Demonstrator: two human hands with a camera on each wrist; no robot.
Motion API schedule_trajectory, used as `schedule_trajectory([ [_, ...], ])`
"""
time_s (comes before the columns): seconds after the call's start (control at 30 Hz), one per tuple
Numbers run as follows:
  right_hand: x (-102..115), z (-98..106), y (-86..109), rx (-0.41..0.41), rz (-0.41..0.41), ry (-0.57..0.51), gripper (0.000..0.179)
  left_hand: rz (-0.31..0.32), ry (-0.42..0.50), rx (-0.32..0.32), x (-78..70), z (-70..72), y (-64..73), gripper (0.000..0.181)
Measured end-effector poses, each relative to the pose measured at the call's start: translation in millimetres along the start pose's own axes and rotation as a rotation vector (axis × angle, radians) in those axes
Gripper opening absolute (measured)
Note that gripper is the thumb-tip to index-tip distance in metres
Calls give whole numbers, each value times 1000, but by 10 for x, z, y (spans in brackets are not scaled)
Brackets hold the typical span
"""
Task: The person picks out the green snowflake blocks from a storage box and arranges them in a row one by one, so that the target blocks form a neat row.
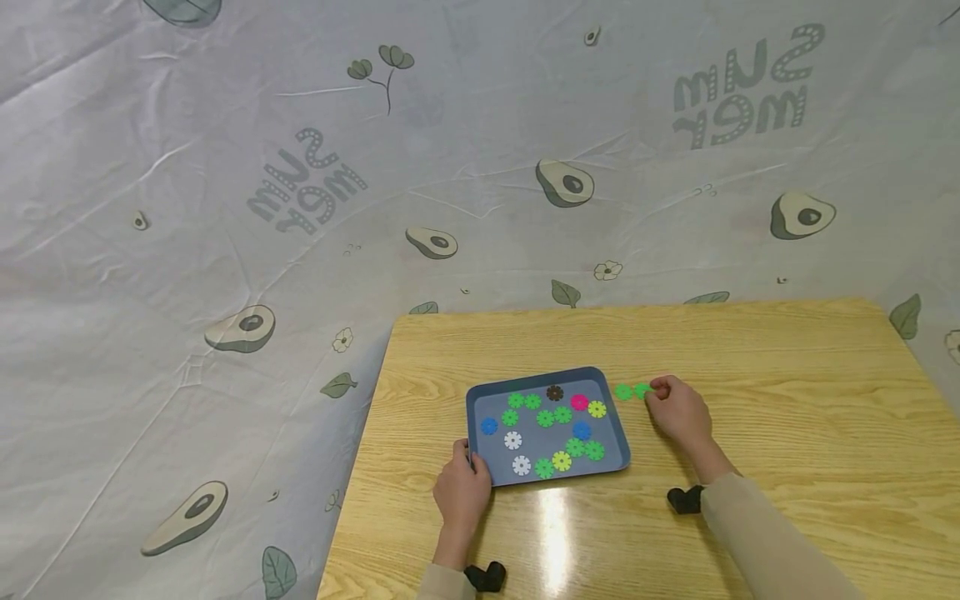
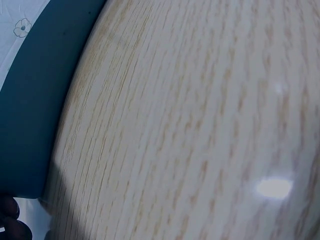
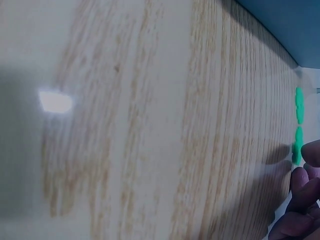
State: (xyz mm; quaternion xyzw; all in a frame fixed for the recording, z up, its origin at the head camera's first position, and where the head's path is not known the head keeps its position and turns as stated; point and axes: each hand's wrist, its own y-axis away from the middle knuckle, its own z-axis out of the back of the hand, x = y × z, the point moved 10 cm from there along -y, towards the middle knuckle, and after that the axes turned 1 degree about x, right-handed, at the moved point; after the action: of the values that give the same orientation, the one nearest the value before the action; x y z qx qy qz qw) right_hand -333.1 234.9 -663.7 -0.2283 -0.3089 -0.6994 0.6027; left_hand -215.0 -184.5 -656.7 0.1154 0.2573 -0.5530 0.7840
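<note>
The left hand grips the near left corner of a blue-grey rectangular tray, which stands on the table. In the tray lie several flat notched plastic discs: green, white, yellow, blue, one pink and one dark brown. Just right of the tray, the right hand pinches the edge of a green notched disc between thumb and forefinger. Against it, nearer the tray, is a second green disc. The right wrist view shows both green discs low at the table surface beside the fingers.
A wood-grain table carries everything. Behind it hangs a pale cloth printed with avocados and leaves. Black wrist devices sit at both cuffs.
</note>
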Motion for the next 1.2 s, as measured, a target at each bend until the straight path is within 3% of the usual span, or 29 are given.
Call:
schedule_trajectory([
  [0.27, 81, 38, 14, -13, 29, -6, 35, 2, 4, 9, 10, -4, -13, 26],
  [0.67, 507, 86, 75, -30, 140, -44, 36, -3, -7, -5, -3, 1, -13, 24],
  [1.0, 793, -111, 152, 17, 154, -73, 33, -3, 0, -9, -19, 19, -5, 23],
  [1.2, 950, -271, 223, 33, 203, -73, 32, -11, -2, -14, -20, 20, -4, 23],
])
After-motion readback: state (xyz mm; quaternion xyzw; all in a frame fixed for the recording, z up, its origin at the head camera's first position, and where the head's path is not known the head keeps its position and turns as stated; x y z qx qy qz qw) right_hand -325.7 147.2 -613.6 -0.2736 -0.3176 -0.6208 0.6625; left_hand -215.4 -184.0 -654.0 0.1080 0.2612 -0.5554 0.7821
